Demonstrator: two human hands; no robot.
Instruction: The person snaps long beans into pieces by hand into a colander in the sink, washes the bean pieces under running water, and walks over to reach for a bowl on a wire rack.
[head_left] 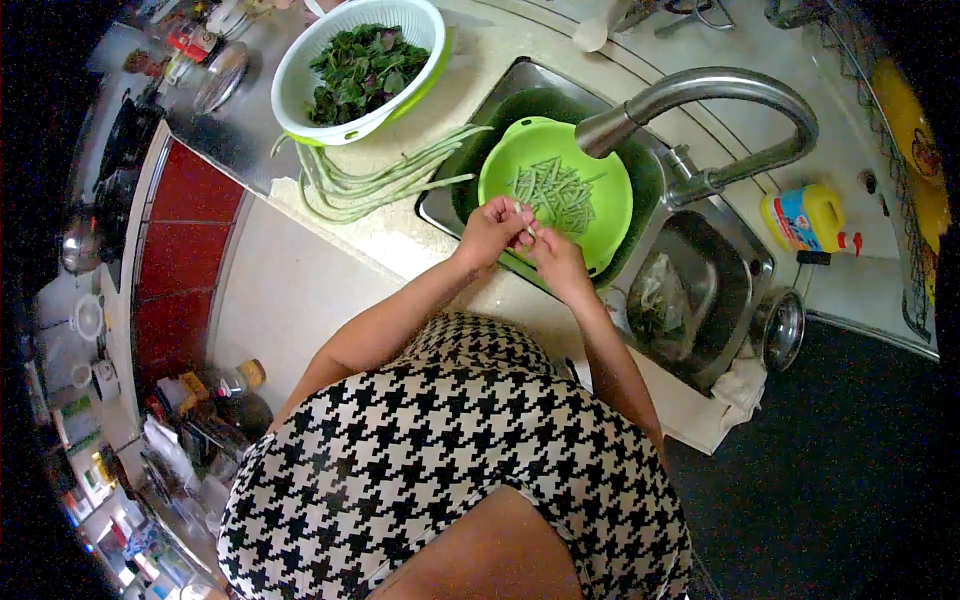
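Both of my hands meet over the near edge of a green colander (497, 165) set in the left sink basin. Cut pieces of long green bean (556, 194) lie inside it. My left hand (494, 234) is closed, pinching a short pale piece of bean (529, 226) between its fingertips. My right hand (556, 258) is closed on the same piece from the other side. Left of the sink, a bundle of whole long beans (365, 185) rests on the counter, some ends reaching over the sink's rim.
A white basket (294, 85) of dark leafy greens (365, 72) stands at the back left. The faucet (745, 82) arches over the sink. A plastic bag (661, 300) with scraps lies in the right basin (722, 262). A yellow bottle (806, 218) stands at the right.
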